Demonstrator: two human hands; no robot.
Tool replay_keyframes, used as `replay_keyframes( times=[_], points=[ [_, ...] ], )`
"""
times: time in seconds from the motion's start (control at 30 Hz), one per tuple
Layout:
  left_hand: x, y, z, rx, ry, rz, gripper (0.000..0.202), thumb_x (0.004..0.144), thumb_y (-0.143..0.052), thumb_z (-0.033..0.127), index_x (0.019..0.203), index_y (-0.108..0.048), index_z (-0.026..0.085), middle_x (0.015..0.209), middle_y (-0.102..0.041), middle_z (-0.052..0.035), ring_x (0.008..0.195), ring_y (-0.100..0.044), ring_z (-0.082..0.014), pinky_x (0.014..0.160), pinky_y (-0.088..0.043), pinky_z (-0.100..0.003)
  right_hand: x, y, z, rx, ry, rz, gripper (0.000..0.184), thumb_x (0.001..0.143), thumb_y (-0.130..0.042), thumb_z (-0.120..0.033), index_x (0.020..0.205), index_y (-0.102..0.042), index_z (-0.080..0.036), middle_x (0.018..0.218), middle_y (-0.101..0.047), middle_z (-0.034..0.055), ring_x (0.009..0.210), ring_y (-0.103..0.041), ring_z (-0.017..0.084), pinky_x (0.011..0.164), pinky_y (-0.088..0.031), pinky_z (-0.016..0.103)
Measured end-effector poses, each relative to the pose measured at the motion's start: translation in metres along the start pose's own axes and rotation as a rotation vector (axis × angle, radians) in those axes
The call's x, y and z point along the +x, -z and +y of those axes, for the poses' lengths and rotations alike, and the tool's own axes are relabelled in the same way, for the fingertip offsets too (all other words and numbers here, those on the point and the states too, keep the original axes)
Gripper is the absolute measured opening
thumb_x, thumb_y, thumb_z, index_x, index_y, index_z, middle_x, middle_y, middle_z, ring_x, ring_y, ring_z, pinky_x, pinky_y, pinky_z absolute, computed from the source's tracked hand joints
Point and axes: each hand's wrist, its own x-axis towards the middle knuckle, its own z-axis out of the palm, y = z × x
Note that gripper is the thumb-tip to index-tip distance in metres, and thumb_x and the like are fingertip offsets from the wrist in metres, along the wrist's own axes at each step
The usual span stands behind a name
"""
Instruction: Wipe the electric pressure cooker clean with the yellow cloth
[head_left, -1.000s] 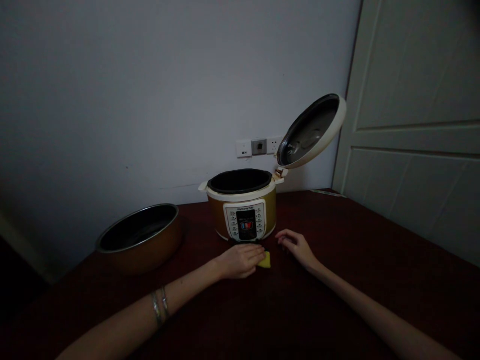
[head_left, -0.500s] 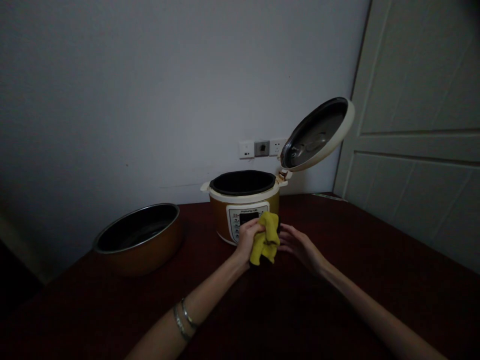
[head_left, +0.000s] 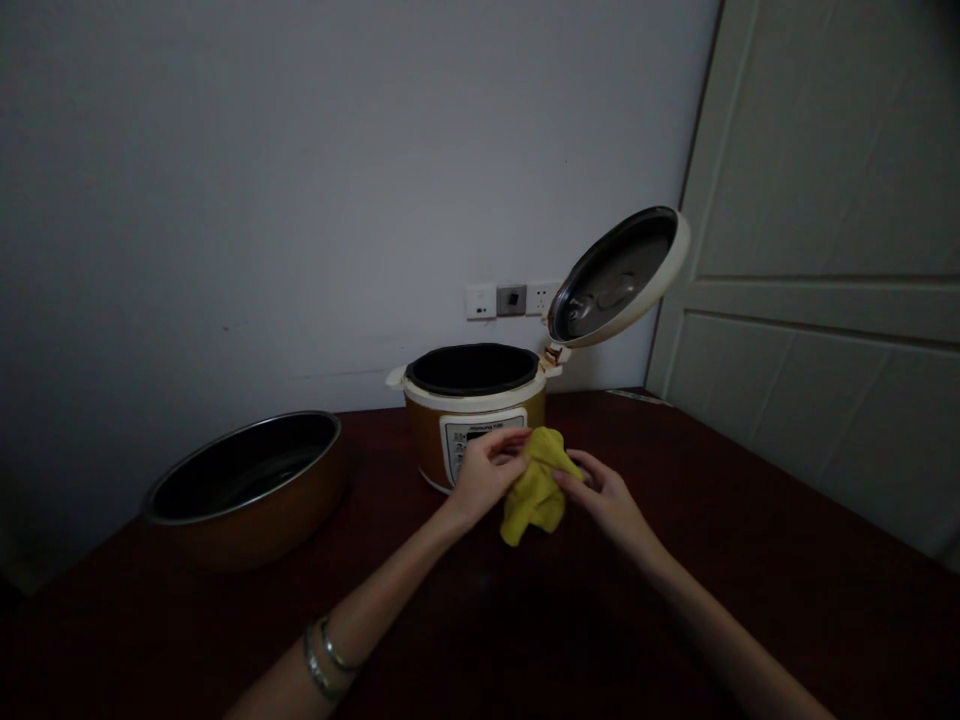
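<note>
A yellow cloth (head_left: 535, 490) hangs crumpled between both hands, above the dark red table (head_left: 750, 560). My left hand (head_left: 484, 475) pinches its upper left edge. My right hand (head_left: 604, 497) grips its right side with closed fingers. Just behind the hands stands a gold and white electric pressure cooker (head_left: 471, 405). Its black inside is bare, and its hinged lid (head_left: 616, 275) is tipped up and back to the right. My left hand partly covers the cooker's control panel.
A wide metal pot with a dark inside (head_left: 244, 485) sits on the table's left. Wall sockets (head_left: 511, 299) are on the grey wall behind the cooker. A white panelled door (head_left: 825, 270) stands at the right.
My left hand lifted the yellow cloth off the table in front of the cooker. My right hand moved in and took hold of its other side.
</note>
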Motion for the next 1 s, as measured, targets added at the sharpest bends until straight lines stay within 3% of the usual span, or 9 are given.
replay_keyframes(
  times=[0.1,0.2,0.33,0.43,0.63,0.87,1.0],
  points=[
    [0.006,0.02,0.017,-0.019,-0.052,0.053,0.028,0.07,-0.062,0.021,0.097,-0.066,0.013,0.096,-0.071,-0.0103,0.08,-0.066,-0.0191,0.073,-0.054,-0.033,0.001,0.012,-0.001,-0.014,-0.005,0.049,0.043,0.06,-0.072,-0.049,0.089,-0.063,-0.018,0.088,-0.07,0.0084,0.084,-0.065,0.028,0.069,-0.053,0.035],
    [0.013,0.044,0.038,0.055,-0.196,0.282,0.019,0.073,-0.056,0.019,0.087,-0.068,0.014,0.086,-0.071,-0.0068,0.069,-0.065,-0.0159,0.062,-0.053,-0.029,0.002,0.018,0.003,0.049,-0.023,0.119,0.037,0.062,-0.07,-0.044,0.089,-0.063,-0.019,0.083,-0.07,0.0058,0.078,-0.066,0.026,0.064,-0.052,0.033],
    [0.023,0.073,0.052,0.321,-0.441,0.542,0.022,0.073,-0.049,0.012,0.083,-0.069,0.015,0.083,-0.07,-0.0044,0.075,-0.063,-0.0151,0.068,-0.051,-0.028,0.009,0.02,0.016,0.084,-0.086,0.164,0.035,0.067,-0.066,-0.044,0.091,-0.062,-0.019,0.083,-0.07,0.0068,0.073,-0.066,0.026,0.059,-0.052,0.033],
    [0.029,0.086,0.046,0.53,-0.608,0.637,0.024,0.073,-0.047,0.009,0.083,-0.068,0.016,0.086,-0.068,-0.0047,0.084,-0.062,-0.0164,0.076,-0.049,-0.031,0.024,0.022,0.029,0.092,-0.053,0.248,0.036,0.067,-0.065,-0.045,0.091,-0.06,-0.019,0.087,-0.069,0.0067,0.077,-0.065,0.025,0.064,-0.052,0.034],
    [0.031,0.089,0.018,0.83,-0.831,0.503,0.016,0.073,-0.051,0.01,0.075,-0.065,0.016,0.082,-0.063,-0.0051,0.081,-0.058,-0.0178,0.075,-0.048,-0.035,0.069,0.033,0.053,-0.082,0.146,0.436,0.043,0.068,-0.062,-0.05,0.096,-0.052,-0.02,0.087,-0.062,0.0058,0.078,-0.061,0.022,0.069,-0.051,0.034],
    [0.026,0.076,-0.002,0.825,-0.782,0.403,0.017,0.074,-0.051,0.013,0.079,-0.066,0.018,0.084,-0.061,-0.0058,0.083,-0.057,-0.0197,0.076,-0.047,-0.037,0.129,0.033,0.048,-0.331,0.298,0.541,0.051,0.074,-0.052,-0.05,0.111,-0.051,-0.014,0.1,-0.064,0.012,0.088,-0.06,0.023,0.08,-0.047,0.035],
    [0.024,0.074,-0.008,0.823,-0.777,0.424,0.02,0.075,-0.05,0.014,0.083,-0.067,0.019,0.087,-0.06,-0.0067,0.086,-0.056,-0.021,0.079,-0.045,-0.039,0.153,0.031,0.039,-0.388,0.33,0.563,0.047,0.075,-0.052,-0.046,0.108,-0.057,-0.014,0.103,-0.065,0.014,0.094,-0.059,0.025,0.085,-0.044,0.037]
  ],
)
